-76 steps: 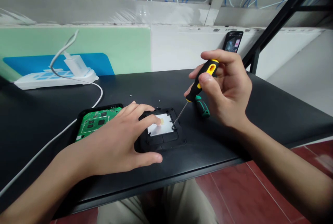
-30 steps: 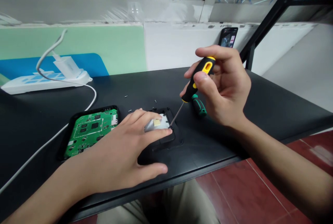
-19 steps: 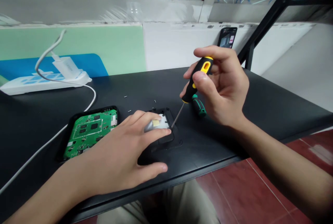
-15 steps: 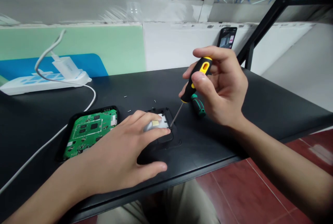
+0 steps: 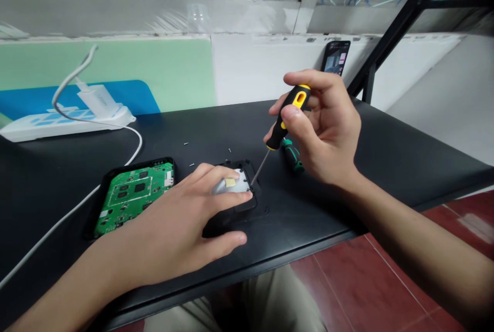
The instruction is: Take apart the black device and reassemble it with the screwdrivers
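Note:
My right hand [image 5: 322, 126] is closed around the black and yellow handle of a screwdriver [image 5: 276, 131], whose shaft slants down to the left. Its tip meets the right edge of a black plastic cover [image 5: 252, 172], beside my left index fingertip. Spread flat, my left hand [image 5: 189, 208] presses on this cover and hides much of it. A silvery plate [image 5: 241, 181] with a small pale pad [image 5: 230, 182] shows between the left fingers. Left of that hand lies a green circuit board [image 5: 135, 188] in a black casing [image 5: 101, 208], partly behind my forearm.
Several small screws [image 5: 192, 164] lie beyond my left hand. A green and black screwdriver [image 5: 293, 156] rests behind my right hand. A white power strip [image 5: 69, 125] with a charger [image 5: 98, 100] and white cable [image 5: 135, 152] is at left. A phone [image 5: 335, 58] leans against the wall.
My right hand and the screwdriver have shifted very slightly left, the tip staying at the cover's edge. My left hand keeps its place on the cover.

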